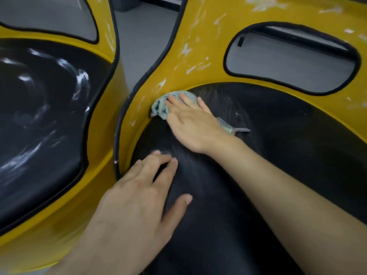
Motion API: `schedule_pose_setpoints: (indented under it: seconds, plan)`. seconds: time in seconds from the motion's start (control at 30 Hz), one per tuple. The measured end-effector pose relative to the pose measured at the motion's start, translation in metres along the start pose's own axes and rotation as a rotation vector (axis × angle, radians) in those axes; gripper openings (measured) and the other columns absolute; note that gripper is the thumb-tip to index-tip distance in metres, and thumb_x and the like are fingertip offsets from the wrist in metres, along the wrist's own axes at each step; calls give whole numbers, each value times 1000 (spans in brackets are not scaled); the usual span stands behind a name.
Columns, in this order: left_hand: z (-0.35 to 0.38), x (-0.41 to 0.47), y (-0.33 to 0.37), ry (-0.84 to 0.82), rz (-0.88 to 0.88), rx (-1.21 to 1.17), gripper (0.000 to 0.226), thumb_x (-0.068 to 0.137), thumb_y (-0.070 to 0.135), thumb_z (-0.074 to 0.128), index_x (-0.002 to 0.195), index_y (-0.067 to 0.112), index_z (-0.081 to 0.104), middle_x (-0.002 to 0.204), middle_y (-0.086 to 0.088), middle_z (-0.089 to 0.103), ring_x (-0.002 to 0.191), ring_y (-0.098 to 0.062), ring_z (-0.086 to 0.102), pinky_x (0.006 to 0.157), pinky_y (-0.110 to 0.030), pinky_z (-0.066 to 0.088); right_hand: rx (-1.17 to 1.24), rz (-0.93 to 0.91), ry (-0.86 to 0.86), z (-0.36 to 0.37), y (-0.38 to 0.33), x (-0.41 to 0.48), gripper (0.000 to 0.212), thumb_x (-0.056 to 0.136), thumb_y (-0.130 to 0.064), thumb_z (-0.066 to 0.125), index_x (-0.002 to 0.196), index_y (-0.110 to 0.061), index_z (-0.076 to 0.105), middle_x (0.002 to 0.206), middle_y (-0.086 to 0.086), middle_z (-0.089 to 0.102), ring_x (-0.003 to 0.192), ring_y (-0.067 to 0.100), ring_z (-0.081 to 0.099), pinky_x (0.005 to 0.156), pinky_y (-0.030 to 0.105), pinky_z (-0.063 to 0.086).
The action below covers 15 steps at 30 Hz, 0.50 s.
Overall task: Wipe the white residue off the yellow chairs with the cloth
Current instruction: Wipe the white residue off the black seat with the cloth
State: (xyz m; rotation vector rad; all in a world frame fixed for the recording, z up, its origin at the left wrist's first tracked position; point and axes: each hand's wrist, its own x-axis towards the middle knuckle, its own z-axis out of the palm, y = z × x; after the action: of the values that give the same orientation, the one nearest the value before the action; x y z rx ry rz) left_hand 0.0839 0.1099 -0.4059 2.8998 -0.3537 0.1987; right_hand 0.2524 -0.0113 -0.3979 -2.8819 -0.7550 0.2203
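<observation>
At the yellow chair (208, 46)'s ten o'clock seat rim, the cloth (158, 110) lies under my flat, spread right grip (190, 124); left grip (139, 195) spread too.

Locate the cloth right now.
Head view, centre: the cloth lies under the right hand, pressed where the yellow shell of the right chair meets its black seat.

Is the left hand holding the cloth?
No, the right hand presses the cloth to the yellow chair; the left hand lies flat on its seat.
</observation>
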Motion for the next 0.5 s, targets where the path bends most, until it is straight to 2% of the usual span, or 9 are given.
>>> schedule_pose_setpoints:
  seconds: [0.07, 0.13, 0.2, 0.23, 0.3, 0.37, 0.43, 0.47, 0.5]
  plan:
    - [1, 0, 0, 2, 8, -30, 68, 88, 59, 41, 130, 13, 66, 133, 4, 59, 128, -17, 57, 97, -34, 47, 0, -35, 60, 8, -2, -50, 60, 101, -36, 8, 160, -25, 11, 167, -9, 4, 152, 10, -5, 123, 41, -4]
    - [1, 0, -1, 12, 9, -48, 67, 88, 60, 41, 129, 13, 67, 132, 5, 59, 127, -17, 58, 93, -33, 48, -11, -66, 53, 17, -1, -125, 65, 97, -36, 9, 159, -22, 14, 166, -7, 8, 153, 10, -1, 123, 39, 1]
    - [1, 2, -2, 11, 8, -46, 68, 88, 61, 41, 128, 13, 67, 131, 6, 57, 127, -18, 57, 87, -34, 54, -62, -35, 56, 33, 9, -202, 61, 97, -28, 18, 156, -19, 29, 162, -3, 26, 150, 15, 21, 118, 43, 21]
    - [2, 3, -2, 14, 10, -46, 68, 88, 61, 40, 128, 12, 66, 132, 6, 57, 127, -18, 57, 84, -36, 55, -86, 5, 45, 36, 14, -230, 59, 97, -25, 19, 152, -19, 37, 157, -2, 36, 145, 18, 35, 110, 44, 32]
    - [5, 4, -1, 28, 5, -28, 70, 88, 59, 40, 128, 9, 67, 131, 3, 56, 126, -20, 57, 82, -41, 57, -128, 60, 1, 43, 25, -260, 56, 96, -23, 18, 145, -19, 46, 148, -2, 48, 134, 19, 50, 98, 42, 42]
    - [7, 5, 1, 43, -10, -16, 71, 87, 58, 41, 127, 6, 67, 130, 0, 56, 126, -23, 58, 80, -46, 59, -96, 78, -25, 31, 33, -251, 57, 94, -22, 23, 148, -22, 42, 152, -4, 44, 139, 18, 44, 104, 43, 36]
    - [5, 7, 5, 36, -9, -9, 72, 87, 59, 41, 128, 7, 67, 131, -2, 56, 126, -28, 57, 83, -52, 58, -56, 60, 5, 14, 50, -211, 66, 92, -35, 19, 158, -26, 22, 164, -10, 19, 151, 12, 15, 119, 43, 13]
    - [4, 10, 8, 19, 7, 14, 72, 87, 60, 40, 130, 8, 66, 133, -3, 56, 127, -31, 57, 89, -55, 56, -43, 101, 34, 7, 64, -182, 68, 93, -41, 10, 159, -28, 11, 165, -13, 5, 152, 8, 0, 122, 40, 0]
    - [3, 15, 11, -7, 34, 53, 73, 88, 61, 38, 132, 10, 65, 134, -4, 57, 128, -32, 56, 94, -56, 53, -31, 157, 44, 0, 80, -150, 67, 93, -44, 4, 159, -30, 4, 165, -14, -3, 152, 7, -8, 123, 40, -6]
